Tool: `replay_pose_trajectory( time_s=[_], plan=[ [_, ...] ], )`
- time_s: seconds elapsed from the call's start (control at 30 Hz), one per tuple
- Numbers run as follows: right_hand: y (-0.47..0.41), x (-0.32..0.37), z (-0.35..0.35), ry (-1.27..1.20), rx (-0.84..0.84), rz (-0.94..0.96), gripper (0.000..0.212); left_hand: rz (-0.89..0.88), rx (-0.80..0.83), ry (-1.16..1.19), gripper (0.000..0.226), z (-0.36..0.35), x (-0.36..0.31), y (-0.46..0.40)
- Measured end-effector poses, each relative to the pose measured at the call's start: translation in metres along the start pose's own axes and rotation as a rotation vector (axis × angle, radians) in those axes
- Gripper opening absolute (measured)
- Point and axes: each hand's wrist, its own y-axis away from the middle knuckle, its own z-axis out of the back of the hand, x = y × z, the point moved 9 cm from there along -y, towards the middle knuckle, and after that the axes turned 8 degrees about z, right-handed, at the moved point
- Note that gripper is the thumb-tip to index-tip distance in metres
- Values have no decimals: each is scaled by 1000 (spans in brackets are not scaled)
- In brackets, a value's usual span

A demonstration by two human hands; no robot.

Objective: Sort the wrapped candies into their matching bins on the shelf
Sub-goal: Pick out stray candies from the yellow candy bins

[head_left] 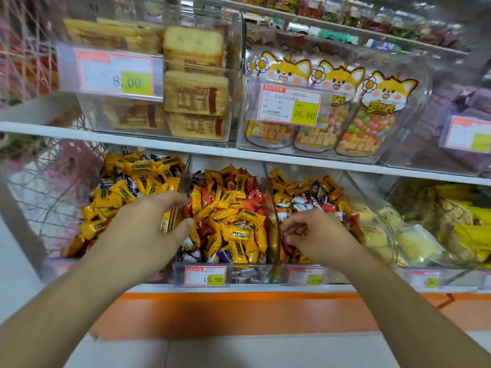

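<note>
- hands: 2; left hand [148,224], right hand [313,232]
- clear candy bins on lower shelf: 3; left bin [66,264], middle bin [249,274], right bin [337,277]
- fox-lid candy jars [329,110] on upper shelf: 3
- price tags readable: 3; 8.00 [114,75], 16.80 [291,106], 19.90 [206,276]; other tags blurred
- loose wrapped candies [233,216]: too many to count

Yellow, red and purple wrapped candies [233,208] are heaped mixed in three clear bins [273,216] under the white shelf board [186,148].
</note>
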Motion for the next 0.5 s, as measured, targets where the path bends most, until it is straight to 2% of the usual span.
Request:
replay_pose_trajectory(
  time_s=[0.23,0.5],
  plan=[
    [-3,-1,-5,105,-13,14,9,-175,91,44,36,-45,-43,0],
    [6,-15,31,-135,-297,-38,22,-223,114,105,24,-62,-53,1]
  ],
)
